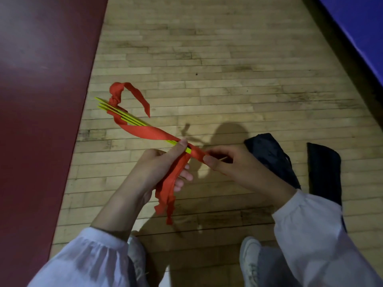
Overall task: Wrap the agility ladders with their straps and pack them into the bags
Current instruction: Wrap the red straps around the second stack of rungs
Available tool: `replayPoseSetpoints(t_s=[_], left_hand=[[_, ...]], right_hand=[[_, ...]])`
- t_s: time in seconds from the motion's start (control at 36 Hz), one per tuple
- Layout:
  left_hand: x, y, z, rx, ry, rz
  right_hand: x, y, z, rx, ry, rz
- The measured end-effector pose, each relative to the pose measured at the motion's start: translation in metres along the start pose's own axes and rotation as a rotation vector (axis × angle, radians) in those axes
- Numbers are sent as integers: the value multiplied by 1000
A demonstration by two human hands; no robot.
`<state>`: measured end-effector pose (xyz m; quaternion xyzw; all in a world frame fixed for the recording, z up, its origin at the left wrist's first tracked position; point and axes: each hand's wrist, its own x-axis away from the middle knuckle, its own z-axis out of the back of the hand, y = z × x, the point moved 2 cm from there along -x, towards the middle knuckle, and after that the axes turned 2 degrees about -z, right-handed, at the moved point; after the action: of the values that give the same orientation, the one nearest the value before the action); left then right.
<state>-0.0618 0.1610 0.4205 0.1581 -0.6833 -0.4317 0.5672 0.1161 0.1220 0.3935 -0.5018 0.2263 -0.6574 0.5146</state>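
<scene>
A folded agility ladder, a bundle of thin yellow rungs (126, 118), points up and to the left above the wooden floor. Its red strap (154, 133) winds around the rungs, with a knot and a loose tail at the far end. My left hand (163, 164) grips the near end of the bundle, thumb pressed on the strap, and loose red strap ends hang below it. My right hand (234, 164) pinches the strap where it wraps the rungs' near tip. Two dark bags lie on the floor at the right: one crumpled (271, 156), one flat (323, 172).
A dark red mat (37, 100) covers the floor on the left. A blue padded surface (358, 32) runs along the upper right. My white shoes (248, 257) and grey trouser legs show at the bottom edge. Bare wooden floor (217, 59) stretches ahead.
</scene>
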Motion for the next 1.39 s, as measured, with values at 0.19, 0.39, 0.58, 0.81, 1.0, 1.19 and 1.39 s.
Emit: replayPoseSetpoints(t_s=[0.19,0.39,0.58,0.81,1.0,1.19,1.39], left_hand=[[-2,-2,1,38,-26,-43],[-4,-6,0,44,-67,-65],[-4,-8,-2,10,-111,-86],[-1,-5,-4,-60,-139,-70],[0,-1,-6,-2,-131,9],[-3,-2,-2,3,-80,73],[-4,-1,-1,-17,-13,54]], right_hand=[[1,0,-1,16,-18,1],[1,1,3,-49,43,-108],[1,4,4,-100,12,-183],[0,3,8,-93,101,-111],[-1,3,5,22,219,-50],[5,-6,2,66,255,30],[3,-5,1,46,222,69]])
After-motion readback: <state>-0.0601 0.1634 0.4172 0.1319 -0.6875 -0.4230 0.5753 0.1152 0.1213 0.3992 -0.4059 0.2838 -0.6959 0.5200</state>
